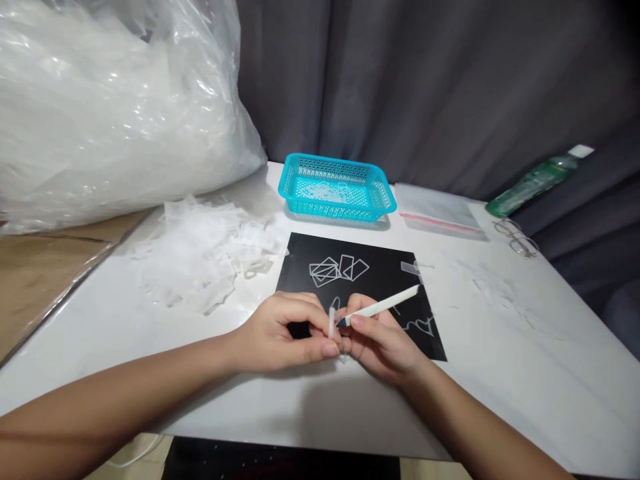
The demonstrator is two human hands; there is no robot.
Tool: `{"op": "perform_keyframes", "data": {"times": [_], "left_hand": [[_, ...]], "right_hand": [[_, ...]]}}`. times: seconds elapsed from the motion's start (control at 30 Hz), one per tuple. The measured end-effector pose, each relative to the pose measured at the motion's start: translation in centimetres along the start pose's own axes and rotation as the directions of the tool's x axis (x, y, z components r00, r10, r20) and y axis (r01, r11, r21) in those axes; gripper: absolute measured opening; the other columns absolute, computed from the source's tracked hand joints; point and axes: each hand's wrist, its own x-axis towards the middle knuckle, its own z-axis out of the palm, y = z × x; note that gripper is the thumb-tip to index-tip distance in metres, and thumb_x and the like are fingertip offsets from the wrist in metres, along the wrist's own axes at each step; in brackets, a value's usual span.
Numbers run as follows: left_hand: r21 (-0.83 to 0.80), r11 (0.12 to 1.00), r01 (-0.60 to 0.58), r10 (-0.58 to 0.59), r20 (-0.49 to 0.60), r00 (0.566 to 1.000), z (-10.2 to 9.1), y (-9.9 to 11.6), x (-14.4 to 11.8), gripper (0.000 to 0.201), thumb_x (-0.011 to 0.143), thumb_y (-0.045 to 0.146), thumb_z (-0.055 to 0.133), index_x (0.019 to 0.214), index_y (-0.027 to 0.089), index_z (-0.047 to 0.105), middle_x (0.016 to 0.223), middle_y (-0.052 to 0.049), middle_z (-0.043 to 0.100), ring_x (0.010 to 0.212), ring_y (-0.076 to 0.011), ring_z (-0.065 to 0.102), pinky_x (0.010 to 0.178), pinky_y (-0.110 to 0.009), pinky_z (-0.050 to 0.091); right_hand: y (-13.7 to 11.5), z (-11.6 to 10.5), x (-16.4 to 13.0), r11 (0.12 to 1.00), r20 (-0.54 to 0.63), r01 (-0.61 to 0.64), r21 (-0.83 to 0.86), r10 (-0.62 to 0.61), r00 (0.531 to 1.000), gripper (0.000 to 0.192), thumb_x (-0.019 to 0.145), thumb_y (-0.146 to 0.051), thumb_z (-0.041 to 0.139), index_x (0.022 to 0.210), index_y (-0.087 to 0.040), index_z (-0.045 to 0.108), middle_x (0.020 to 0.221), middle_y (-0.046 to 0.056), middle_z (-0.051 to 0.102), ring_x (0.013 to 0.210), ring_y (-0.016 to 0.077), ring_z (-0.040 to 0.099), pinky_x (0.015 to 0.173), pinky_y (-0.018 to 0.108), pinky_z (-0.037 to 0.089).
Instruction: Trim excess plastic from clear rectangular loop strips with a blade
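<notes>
Over the near edge of a black mat [295, 267], my left hand [287, 333] pinches a small translucent plastic piece [332, 322] between thumb and fingers. My right hand [383, 343] is closed around a white pen-shaped tool [385, 305] with a dark blue end. That end points at the plastic piece and meets or nearly meets it; its very tip is too small to make out. The fingertips of both hands come together there. Several thin white rectangular frames [325, 272] lie overlapping on the mat, just beyond my hands.
Left of the mat spreads a pile of translucent plastic pieces [195, 250], below a big clear bag [110, 113]. A blue basket [337, 212] holding some white pieces stands behind the mat. Farther right are zip bags [440, 213], a green bottle [535, 181], glasses [517, 239] and thin scraps [503, 297].
</notes>
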Motion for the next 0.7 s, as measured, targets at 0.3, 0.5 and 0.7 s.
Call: {"op": "perform_keyframes", "data": {"times": [0.3,0.5,0.7], "left_hand": [[0.71,0.692,0.133,-0.093,-0.095,0.991,-4.3,-3.8,1.8,0.021,0.093,0.038,0.05,0.093,0.016,0.053,0.123,-0.016,0.053,0.124,-0.029,0.046,0.102,-0.048,0.04],[0.803,0.59,0.079,-0.282,0.114,0.953,-3.0,-6.1,2.4,0.056,0.093,0.047,0.049,0.133,0.012,0.033,0.142,-0.023,0.045,0.136,-0.0344,0.039,0.112,-0.054,0.031],[0.798,0.6,-0.059,-0.236,0.247,0.94,-1.6,-7.7,7.1,0.05,0.093,0.042,0.05,0.13,0.009,0.044,0.144,-0.026,0.041,0.138,-0.0356,0.035,0.109,-0.053,0.034]], "right_hand": [[-1.9,-1.6,0.5,0.919,-0.384,0.2,-0.339,-0.329,0.862,0.024,0.074,-0.035,0.078,0.076,-0.018,0.06,0.07,0.002,0.072,0.061,0.0106,0.066,0.062,0.021,0.055],[-4.3,-3.1,1.2,0.846,-0.536,0.401,-0.35,-0.532,0.655,0.026,0.063,-0.03,0.081,0.071,-0.019,0.059,0.059,-0.004,0.061,0.053,0.0069,0.055,0.052,0.017,0.049],[-6.0,-4.7,1.6,0.795,-0.595,0.492,-0.356,-0.599,0.536,0.028,0.06,-0.029,0.079,0.069,-0.019,0.054,0.055,-0.006,0.055,0.049,0.0058,0.049,0.048,0.017,0.045]]}}
